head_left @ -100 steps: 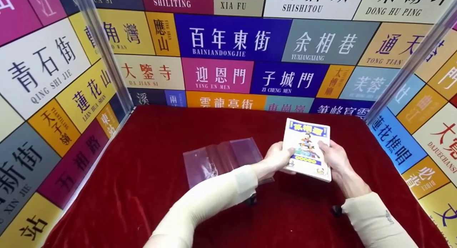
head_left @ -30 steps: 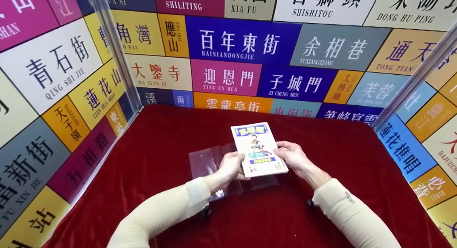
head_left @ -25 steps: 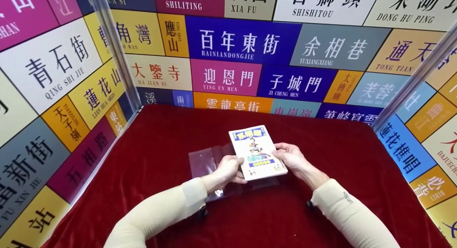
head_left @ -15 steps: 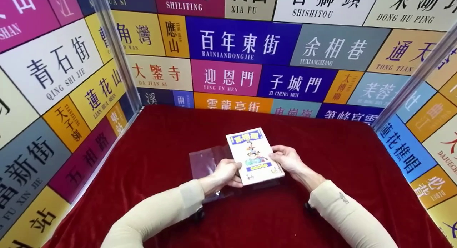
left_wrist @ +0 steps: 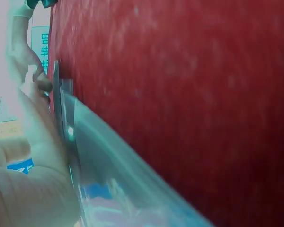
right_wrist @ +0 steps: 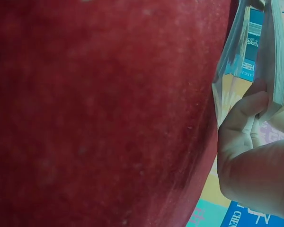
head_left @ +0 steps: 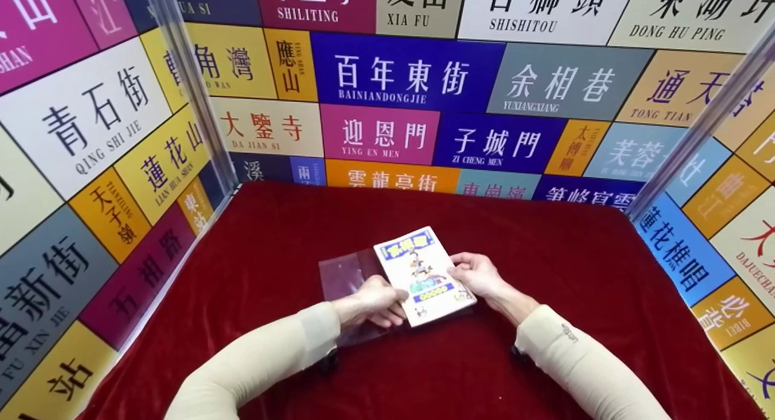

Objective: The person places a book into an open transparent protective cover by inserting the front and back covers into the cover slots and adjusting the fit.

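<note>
A: So, where does the book (head_left: 424, 275) sit?

B: Near the middle of the red cloth (head_left: 575, 269), a little toward six o'clock, cover up, its top edge pointing to about eleven o'clock. It lies over the clear plastic sleeve (head_left: 342, 275), which sticks out from under it toward nine o'clock.

A: And the left hand (head_left: 376, 300)?

B: It is at the book's eight o'clock side. Its fingers curl against the lower left edge of the book, with the plastic just beneath them. From the head view one cannot tell whether they pinch the book alone or the plastic with it. The left wrist view shows the plastic (left_wrist: 128, 184) as a glossy sheet close to the lens, lying on the cloth (left_wrist: 203, 94), and little else.

A: The right hand (head_left: 478, 275)?

B: At the book's three o'clock side. The fingers are bent round the right edge, thumb on the cover. In the right wrist view a finger (right_wrist: 241, 116) presses the page block of the book (right_wrist: 277, 52) from below, so the grip is firm there.

A: What surrounds them?

B: Walls of coloured street-name panels (head_left: 405, 75) from nine through twelve to three o'clock, and pale sleeves (head_left: 272, 359) on both arms.
</note>
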`<move>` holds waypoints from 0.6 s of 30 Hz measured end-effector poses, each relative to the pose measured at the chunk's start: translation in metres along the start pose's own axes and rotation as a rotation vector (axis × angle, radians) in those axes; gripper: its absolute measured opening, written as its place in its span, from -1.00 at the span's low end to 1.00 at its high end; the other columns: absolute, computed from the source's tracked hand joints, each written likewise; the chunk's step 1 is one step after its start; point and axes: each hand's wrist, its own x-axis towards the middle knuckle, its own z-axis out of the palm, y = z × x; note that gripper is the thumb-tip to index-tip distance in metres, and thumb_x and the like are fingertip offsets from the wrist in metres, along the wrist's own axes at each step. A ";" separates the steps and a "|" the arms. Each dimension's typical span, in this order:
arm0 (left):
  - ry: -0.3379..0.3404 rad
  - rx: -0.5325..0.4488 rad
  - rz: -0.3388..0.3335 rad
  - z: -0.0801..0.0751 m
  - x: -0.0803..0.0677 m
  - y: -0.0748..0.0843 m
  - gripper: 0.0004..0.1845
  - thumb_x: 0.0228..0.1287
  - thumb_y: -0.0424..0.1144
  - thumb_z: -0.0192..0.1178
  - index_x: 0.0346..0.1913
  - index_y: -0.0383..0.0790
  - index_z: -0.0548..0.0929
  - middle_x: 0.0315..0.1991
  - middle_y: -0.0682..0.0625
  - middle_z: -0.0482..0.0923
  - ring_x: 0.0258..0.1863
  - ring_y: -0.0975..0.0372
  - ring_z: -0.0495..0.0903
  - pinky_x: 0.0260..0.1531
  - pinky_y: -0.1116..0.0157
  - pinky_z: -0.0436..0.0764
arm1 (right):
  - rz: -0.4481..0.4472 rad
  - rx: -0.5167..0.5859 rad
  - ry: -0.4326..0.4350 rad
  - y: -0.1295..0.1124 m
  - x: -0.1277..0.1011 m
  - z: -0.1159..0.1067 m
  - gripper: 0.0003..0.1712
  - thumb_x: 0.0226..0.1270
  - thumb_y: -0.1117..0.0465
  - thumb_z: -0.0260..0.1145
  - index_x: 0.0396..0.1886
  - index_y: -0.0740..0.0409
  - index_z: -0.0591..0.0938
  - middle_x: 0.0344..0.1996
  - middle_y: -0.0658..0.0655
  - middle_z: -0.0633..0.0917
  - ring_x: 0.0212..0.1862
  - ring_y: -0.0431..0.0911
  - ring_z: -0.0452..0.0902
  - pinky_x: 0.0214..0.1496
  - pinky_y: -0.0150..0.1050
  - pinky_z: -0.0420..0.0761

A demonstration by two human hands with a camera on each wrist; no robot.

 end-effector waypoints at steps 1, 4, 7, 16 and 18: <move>-0.005 0.034 -0.007 -0.002 0.000 0.000 -0.79 0.52 -0.22 0.27 -0.21 -0.31 0.77 -0.53 -0.07 0.79 -0.66 0.33 0.74 -0.71 0.46 0.64 | 0.003 -0.007 0.003 0.000 0.000 0.000 -0.50 0.59 0.39 0.34 0.42 0.53 0.56 -0.39 -0.04 0.84 -0.36 -0.26 0.79 -0.30 -0.37 0.79; -0.006 0.119 -0.009 -0.006 0.000 0.002 -0.78 0.53 -0.19 0.29 -0.24 -0.26 0.80 -0.56 0.00 0.79 -0.71 0.40 0.65 -0.78 0.50 0.49 | 0.004 -0.022 0.011 0.001 0.001 0.001 -0.51 0.59 0.39 0.34 0.41 0.52 0.58 -0.39 -0.03 0.83 -0.36 -0.25 0.78 -0.30 -0.37 0.79; 0.016 0.196 0.001 -0.009 -0.001 0.004 -0.76 0.54 -0.17 0.31 -0.27 -0.24 0.82 -0.60 0.06 0.76 -0.74 0.43 0.57 -0.80 0.49 0.36 | -0.004 -0.024 0.010 0.001 0.001 0.002 -0.51 0.59 0.40 0.34 0.40 0.53 0.58 -0.38 -0.03 0.83 -0.35 -0.25 0.78 -0.30 -0.38 0.79; 0.036 0.318 -0.013 -0.012 0.002 0.010 -0.74 0.52 -0.16 0.35 -0.39 -0.15 0.77 -0.67 0.14 0.65 -0.75 0.43 0.50 -0.77 0.46 0.32 | 0.010 -0.054 0.023 0.005 0.003 0.004 -0.53 0.58 0.39 0.34 0.38 0.53 0.59 -0.36 0.00 0.83 -0.35 -0.26 0.77 -0.30 -0.39 0.78; 0.047 0.345 -0.005 -0.012 0.003 0.011 -0.75 0.50 -0.17 0.36 -0.41 -0.13 0.76 -0.68 0.15 0.62 -0.76 0.42 0.49 -0.77 0.45 0.33 | 0.014 -0.078 0.026 0.006 0.003 0.004 -0.54 0.57 0.37 0.35 0.35 0.53 0.61 -0.36 0.00 0.83 -0.35 -0.26 0.76 -0.30 -0.39 0.77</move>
